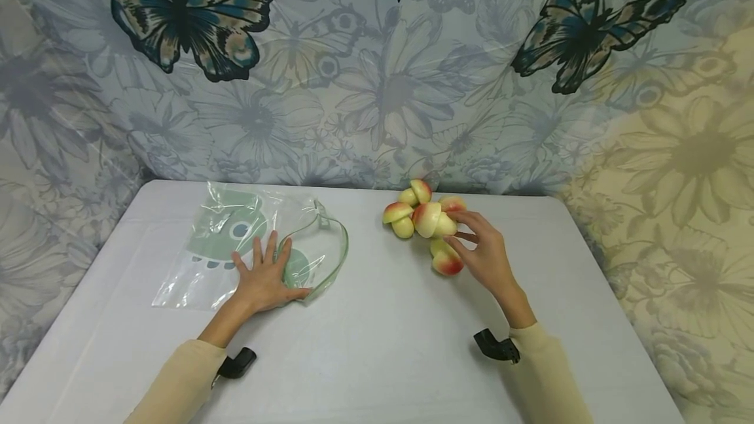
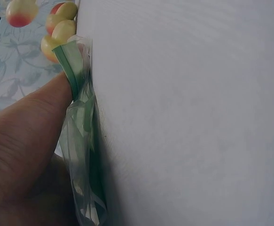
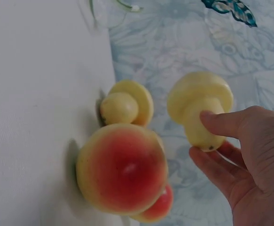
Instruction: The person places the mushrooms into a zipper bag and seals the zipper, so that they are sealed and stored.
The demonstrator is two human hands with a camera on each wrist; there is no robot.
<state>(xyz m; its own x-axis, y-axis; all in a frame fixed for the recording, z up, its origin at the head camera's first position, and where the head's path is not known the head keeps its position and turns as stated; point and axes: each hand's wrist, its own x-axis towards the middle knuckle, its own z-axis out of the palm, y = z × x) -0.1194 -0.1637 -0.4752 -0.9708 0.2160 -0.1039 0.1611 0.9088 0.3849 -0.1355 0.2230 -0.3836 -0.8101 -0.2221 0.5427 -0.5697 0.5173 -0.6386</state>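
Backdrop: a pale blue-grey sheet backdrop (image 1: pixel 389 136) printed with flowers and dark teal butterflies, yellow-tinted toward 2 o'clock. I read clock positions from the table's middle, 12 o'clock at the backdrop.
Work surface: a white, flat-topped table (image 1: pixel 377 358), far edge along the backdrop.
Sleeves: two cream long sleeves (image 1: pixel 177 381), entering at 8 and 4 o'clock.
Bag: a clear plastic bag (image 1: pixel 226 221) with a green print, a cartoon eye and green trim (image 2: pixel 70 63), lying at 10 o'clock.
Left hand: I see the left hand (image 1: pixel 262 283) at 9 o'clock, laid on the bag, fingers straight and spread; the thumb meets the trim.
Right hand: the right hand (image 1: pixel 485 254), between 2 and 3 o'clock, pinches a red-and-yellow mushroom-shaped piece (image 1: pixel 427 220) by its stem, cap toward 9 o'clock.
Loose mushrooms: four similar smooth mushroom-shaped pieces (image 1: pixel 448 265), between 1 and 2 o'clock. Around the held one they sit at 11, 9, 1 and 5 o'clock; I cannot tell which touch one another.
Wrist units: two black wrist-worn cameras (image 1: pixel 497 347), one at each cuff.
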